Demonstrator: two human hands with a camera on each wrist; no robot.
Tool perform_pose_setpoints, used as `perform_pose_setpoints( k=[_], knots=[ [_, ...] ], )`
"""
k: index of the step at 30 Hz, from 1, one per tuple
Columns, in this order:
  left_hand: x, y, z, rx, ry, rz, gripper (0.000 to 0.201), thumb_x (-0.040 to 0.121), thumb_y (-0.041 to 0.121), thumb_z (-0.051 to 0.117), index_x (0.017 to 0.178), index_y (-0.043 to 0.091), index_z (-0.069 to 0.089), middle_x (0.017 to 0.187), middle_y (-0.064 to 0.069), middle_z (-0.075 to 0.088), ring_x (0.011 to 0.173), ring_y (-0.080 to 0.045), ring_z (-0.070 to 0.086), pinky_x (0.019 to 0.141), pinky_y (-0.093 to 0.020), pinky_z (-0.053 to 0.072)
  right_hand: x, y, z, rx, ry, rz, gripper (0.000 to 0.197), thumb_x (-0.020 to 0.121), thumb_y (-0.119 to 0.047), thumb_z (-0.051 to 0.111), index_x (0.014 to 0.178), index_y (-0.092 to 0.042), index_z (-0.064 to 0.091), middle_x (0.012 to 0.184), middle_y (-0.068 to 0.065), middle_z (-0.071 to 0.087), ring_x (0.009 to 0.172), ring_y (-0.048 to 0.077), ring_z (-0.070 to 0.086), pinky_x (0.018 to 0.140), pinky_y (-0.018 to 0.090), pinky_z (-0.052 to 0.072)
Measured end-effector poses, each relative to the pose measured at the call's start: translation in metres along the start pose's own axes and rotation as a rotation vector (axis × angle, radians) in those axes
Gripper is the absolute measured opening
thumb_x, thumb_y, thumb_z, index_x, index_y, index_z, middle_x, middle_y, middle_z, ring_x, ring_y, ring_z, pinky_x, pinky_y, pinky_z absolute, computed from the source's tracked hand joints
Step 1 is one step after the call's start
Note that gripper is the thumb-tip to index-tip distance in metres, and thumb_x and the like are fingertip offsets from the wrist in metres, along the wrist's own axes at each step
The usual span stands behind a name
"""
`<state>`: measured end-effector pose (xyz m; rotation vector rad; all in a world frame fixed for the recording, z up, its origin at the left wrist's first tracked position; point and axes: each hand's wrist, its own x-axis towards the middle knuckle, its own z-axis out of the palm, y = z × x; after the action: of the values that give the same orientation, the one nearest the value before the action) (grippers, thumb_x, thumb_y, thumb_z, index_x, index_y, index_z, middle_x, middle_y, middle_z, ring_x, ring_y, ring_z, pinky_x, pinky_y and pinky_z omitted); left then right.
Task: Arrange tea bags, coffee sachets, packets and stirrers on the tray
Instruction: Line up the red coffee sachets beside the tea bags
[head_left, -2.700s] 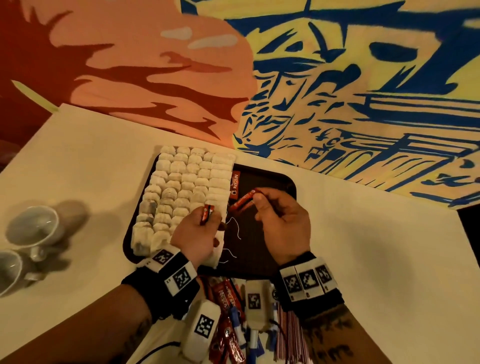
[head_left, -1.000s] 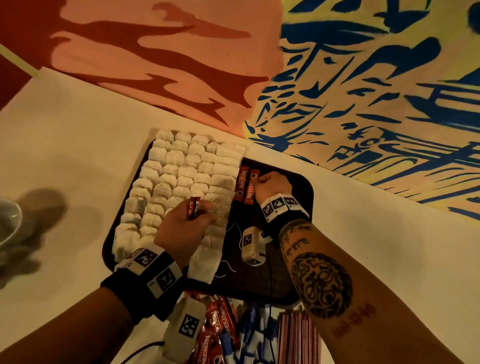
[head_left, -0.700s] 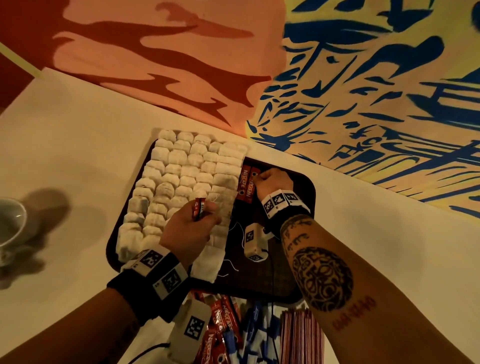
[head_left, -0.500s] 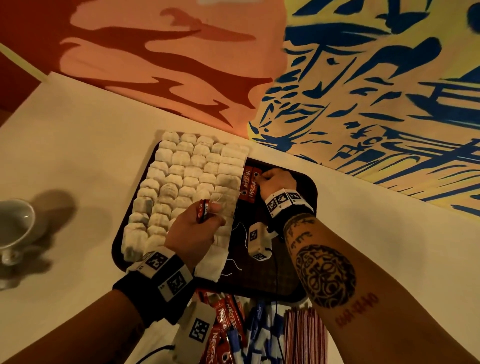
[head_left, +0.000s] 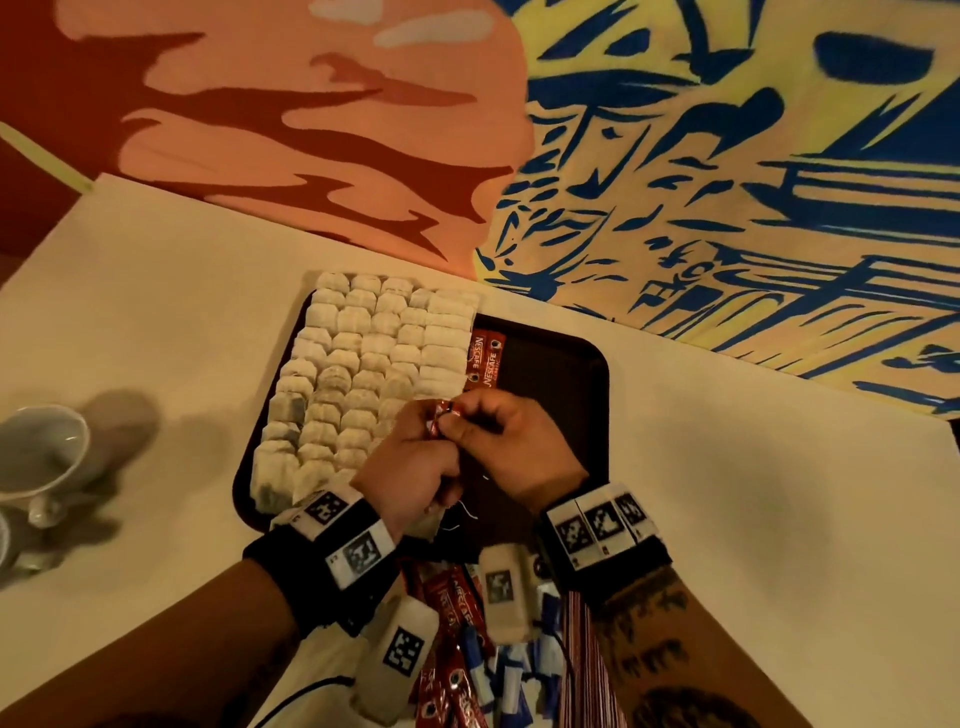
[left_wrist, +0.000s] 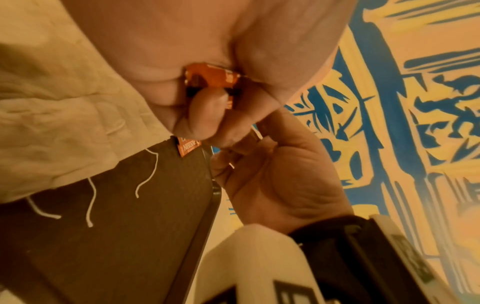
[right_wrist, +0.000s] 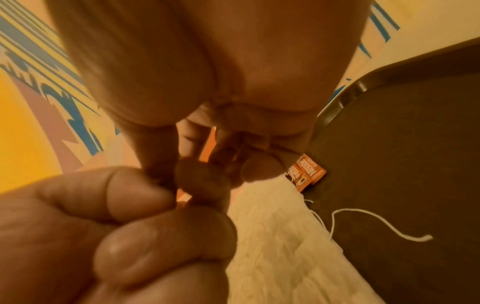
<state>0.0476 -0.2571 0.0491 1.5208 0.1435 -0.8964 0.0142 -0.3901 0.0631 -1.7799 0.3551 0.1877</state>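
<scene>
A: Why are both hands bunched together over the tray?

B: The left hand has its fingers curled round a small clutch of red sachets. It looks like a supply kept close for dealing out. The right hand meets it, thumb and fingertips nipping the top end of one sachet, probably to draw it free.

A: Only one?

B: I'd judge so. How many the left hand holds, I cannot tell.

A: And where would it go?

B: Just beyond the fingers, two laid sachets lie flat side by side, tight against the tea bags. A third likely belongs beside them, on the bare dark floor ahead of the right hand.

A: Why are the tea bags packed so closely?

B: They fill the whole stretch ahead of the left hand in overlapping rows, which leaves room for the rest. Their strings trail onto the tray under the wrists.

A: The remaining stock?

B: Behind the wrists, off the tray: more red sachets, blue packets and stirrers, within easy reach.
</scene>
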Motion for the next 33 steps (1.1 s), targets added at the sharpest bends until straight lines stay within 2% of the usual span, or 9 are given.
perform_pose_setpoints(
  k=[4, 8, 10, 13, 17, 21, 24, 29, 33],
  knots=[
    [-0.006, -0.006, 0.002, -0.151, 0.052, -0.038, 0.035, 0.085, 0.024, 0.065, 0.117, 0.029, 0.053, 0.109, -0.008, 0.071, 0.097, -0.026, 0.069, 0.079, -0.043, 0.057, -0.015, 0.009, -0.003, -0.002, 0.265, -0.189, 0.014, 0.087, -0.012, 0.075, 0.092, -0.025, 0.076, 0.09, -0.005, 0.074, 0.086, 0.006, 0.069, 0.082, 0.024, 0.054],
    [-0.012, 0.002, 0.001, -0.364, 0.086, -0.175, 0.041, 0.1, 0.05, 0.044, 0.118, 0.015, 0.059, 0.11, -0.009, 0.069, 0.094, -0.027, 0.067, 0.071, -0.039, 0.054, -0.029, 0.019, -0.005, -0.087, 0.344, -0.407, 0.021, 0.076, -0.006, 0.083, 0.087, -0.023, 0.078, 0.092, -0.008, 0.07, 0.087, 0.011, 0.069, 0.082, 0.026, 0.056],
    [-0.015, 0.005, 0.004, -0.368, 0.057, -0.145, 0.036, 0.1, 0.04, 0.052, 0.111, 0.008, 0.065, 0.099, -0.013, 0.072, 0.077, -0.022, 0.067, 0.061, -0.033, 0.053, -0.035, 0.027, -0.007, -0.134, 0.293, -0.421, 0.02, 0.074, -0.005, 0.084, 0.085, -0.021, 0.08, 0.093, -0.011, 0.068, 0.087, 0.009, 0.068, 0.079, 0.021, 0.054],
    [-0.017, 0.004, 0.006, -0.261, 0.112, -0.041, 0.014, 0.093, 0.01, 0.066, 0.106, 0.005, 0.067, 0.089, -0.013, 0.069, 0.063, -0.017, 0.064, 0.051, -0.024, 0.05, -0.041, 0.037, -0.01, -0.195, 0.217, -0.379, 0.018, 0.074, -0.01, 0.083, 0.083, -0.025, 0.08, 0.094, -0.014, 0.065, 0.089, 0.01, 0.067, 0.079, 0.026, 0.057],
    [-0.02, 0.005, 0.01, -0.131, 0.168, 0.063, 0.018, 0.09, 0.0, 0.066, 0.107, 0.001, 0.066, 0.091, -0.015, 0.069, 0.064, -0.017, 0.059, 0.048, -0.019, 0.048, -0.048, 0.042, -0.016, -0.242, 0.235, -0.338, 0.032, 0.08, 0.007, 0.068, 0.09, -0.023, 0.077, 0.097, -0.011, 0.069, 0.091, 0.008, 0.067, 0.081, 0.022, 0.054],
    [-0.024, -0.001, 0.009, 0.155, 0.163, 0.178, 0.017, 0.087, 0.009, 0.072, 0.101, 0.018, 0.065, 0.094, -0.004, 0.072, 0.072, -0.014, 0.067, 0.058, -0.022, 0.057, -0.051, 0.032, -0.012, 0.025, 0.319, -0.09, 0.028, 0.09, -0.011, 0.069, 0.103, -0.037, 0.066, 0.093, -0.01, 0.073, 0.087, 0.007, 0.069, 0.08, 0.027, 0.057],
    [-0.027, -0.007, 0.009, 0.331, 0.139, 0.19, 0.024, 0.082, 0.021, 0.079, 0.099, 0.028, 0.063, 0.088, 0.006, 0.074, 0.074, -0.011, 0.072, 0.072, -0.033, 0.061, -0.047, 0.03, -0.004, 0.03, 0.34, -0.013, 0.01, 0.09, -0.024, 0.074, 0.093, -0.033, 0.071, 0.089, -0.009, 0.076, 0.082, 0.003, 0.071, 0.078, 0.026, 0.057],
    [-0.027, -0.016, 0.008, 0.396, 0.074, 0.111, 0.025, 0.079, 0.021, 0.08, 0.099, 0.023, 0.066, 0.087, 0.003, 0.075, 0.059, -0.008, 0.07, 0.054, -0.022, 0.055, -0.037, 0.042, 0.001, 0.028, 0.359, 0.076, 0.011, 0.089, -0.024, 0.074, 0.081, -0.03, 0.071, 0.081, -0.01, 0.075, 0.074, 0.001, 0.069, 0.073, 0.023, 0.056],
    [-0.016, -0.021, 0.003, 0.576, 0.05, 0.086, 0.022, 0.077, 0.034, 0.079, 0.093, 0.033, 0.064, 0.089, 0.009, 0.074, 0.074, -0.005, 0.07, 0.069, -0.025, 0.056, -0.031, 0.051, 0.002, -0.011, 0.251, 0.125, 0.007, 0.089, -0.024, 0.074, 0.094, -0.019, 0.074, 0.089, -0.005, 0.076, 0.082, 0.005, 0.071, 0.077, 0.021, 0.056]
  ],
)
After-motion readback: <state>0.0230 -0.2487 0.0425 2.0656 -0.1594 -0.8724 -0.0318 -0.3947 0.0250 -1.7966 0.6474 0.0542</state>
